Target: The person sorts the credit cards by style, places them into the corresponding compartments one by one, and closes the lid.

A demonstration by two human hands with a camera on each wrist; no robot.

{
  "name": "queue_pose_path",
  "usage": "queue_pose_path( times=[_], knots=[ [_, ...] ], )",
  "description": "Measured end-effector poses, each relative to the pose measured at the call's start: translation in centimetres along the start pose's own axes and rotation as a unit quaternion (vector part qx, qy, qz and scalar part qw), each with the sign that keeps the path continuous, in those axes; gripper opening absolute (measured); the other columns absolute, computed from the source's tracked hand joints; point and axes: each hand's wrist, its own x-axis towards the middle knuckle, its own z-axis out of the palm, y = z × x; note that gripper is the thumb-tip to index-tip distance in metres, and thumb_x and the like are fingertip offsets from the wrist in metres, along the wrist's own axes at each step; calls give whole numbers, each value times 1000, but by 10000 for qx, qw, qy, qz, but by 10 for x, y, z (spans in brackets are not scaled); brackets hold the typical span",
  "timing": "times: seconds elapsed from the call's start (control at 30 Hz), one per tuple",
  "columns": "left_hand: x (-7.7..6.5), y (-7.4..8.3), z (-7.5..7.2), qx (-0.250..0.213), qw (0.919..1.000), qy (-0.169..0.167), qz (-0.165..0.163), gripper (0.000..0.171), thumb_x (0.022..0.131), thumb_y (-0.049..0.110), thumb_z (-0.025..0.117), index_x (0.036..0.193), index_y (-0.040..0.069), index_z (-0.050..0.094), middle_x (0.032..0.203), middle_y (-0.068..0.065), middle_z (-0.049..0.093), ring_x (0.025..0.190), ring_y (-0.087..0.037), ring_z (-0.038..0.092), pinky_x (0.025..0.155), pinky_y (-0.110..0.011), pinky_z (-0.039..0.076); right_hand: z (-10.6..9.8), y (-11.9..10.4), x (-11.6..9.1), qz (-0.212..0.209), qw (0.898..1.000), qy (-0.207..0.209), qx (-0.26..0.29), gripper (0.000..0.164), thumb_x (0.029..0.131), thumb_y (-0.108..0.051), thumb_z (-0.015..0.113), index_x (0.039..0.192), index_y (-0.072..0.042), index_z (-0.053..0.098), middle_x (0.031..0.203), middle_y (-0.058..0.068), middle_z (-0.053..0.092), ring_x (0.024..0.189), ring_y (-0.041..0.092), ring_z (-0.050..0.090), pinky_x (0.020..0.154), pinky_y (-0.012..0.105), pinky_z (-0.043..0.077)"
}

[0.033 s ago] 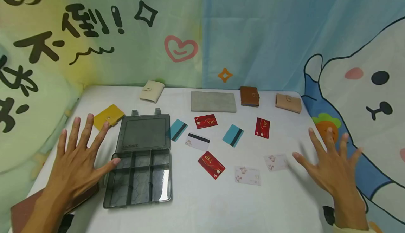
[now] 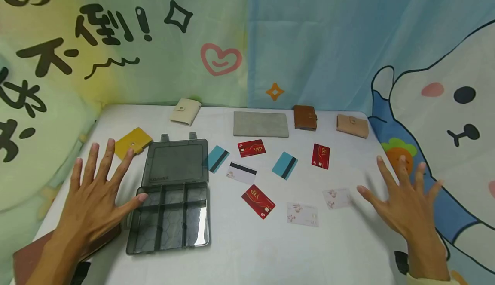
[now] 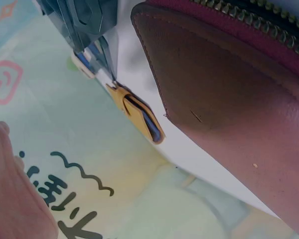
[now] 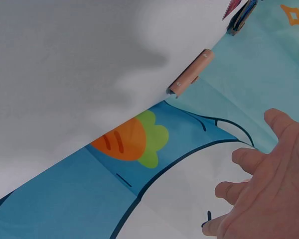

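Note:
My left hand (image 2: pixel 94 194) is spread with straight fingers and holds nothing. It hovers left of a grey see-through compartment box (image 2: pixel 168 216), whose lid (image 2: pixel 175 162) is folded back. Past its fingertips lies a yellow wallet (image 2: pixel 133 142); below its wrist is a brown zipped case (image 3: pixel 209 94). My right hand (image 2: pixel 407 199), also spread and holding nothing, is over the table's right side. Nearest to it is a pale floral card (image 2: pixel 337 199), beside another pale card (image 2: pixel 303 215). Red VIP cards (image 2: pixel 258 202), blue striped cards (image 2: pixel 285 166) and a white striped card (image 2: pixel 241 173) lie mid-table.
Along the white table's (image 2: pixel 263 259) back edge lie a cream wallet (image 2: pixel 186 111), a flat grey rectangle (image 2: pixel 261 124), a brown wallet (image 2: pixel 305 117) and a tan wallet (image 2: pixel 352 126). A printed cloth (image 2: pixel 309 40) hangs behind and drapes down both sides.

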Motion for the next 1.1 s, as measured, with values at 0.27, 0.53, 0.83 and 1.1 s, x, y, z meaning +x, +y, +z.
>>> queue_pose_path(
  times=[0.27, 0.53, 0.83, 1.1],
  knots=[
    [-2, 3, 2, 9, 10000, -34, 6, 103, 81, 73, 59, 161, 28, 13, 169, -6, -4, 156, -31, -9, 123, -52, -9, 0, -6, 0, -67, 10000, -50, 15, 104, 82, -81, 50, 161, -26, 10, 165, 23, -6, 146, 48, -25, 102, 75, -23],
    [-10, 19, 8, -183, 9995, -222, -118, 101, 82, 70, 61, 161, 30, 13, 169, -3, -2, 156, -28, -8, 123, -51, -9, 10, -23, -10, -640, 9965, 145, 522, 102, 80, -67, 67, 160, -28, 18, 162, 26, 19, 151, 49, -1, 112, 72, -10],
    [-27, 38, 22, -1191, 9916, -415, -276, 85, 90, 54, 66, 159, 29, 24, 167, -9, 18, 150, -42, 22, 104, -69, 26, 22, -45, -14, -939, 9888, -583, 1007, 82, 71, -45, 88, 142, -20, 55, 137, 24, 53, 125, 48, 40, 101, 74, 30],
    [-39, 33, 26, -1880, 9818, -249, -64, 86, 81, 17, 82, 154, 21, 38, 144, -18, 52, 120, -41, 53, 91, -60, 41, 29, -47, -8, -1109, 9816, -990, 1199, 60, 73, -28, 89, 126, -13, 67, 119, 20, 58, 112, 40, 47, 94, 64, 45]
  ],
)
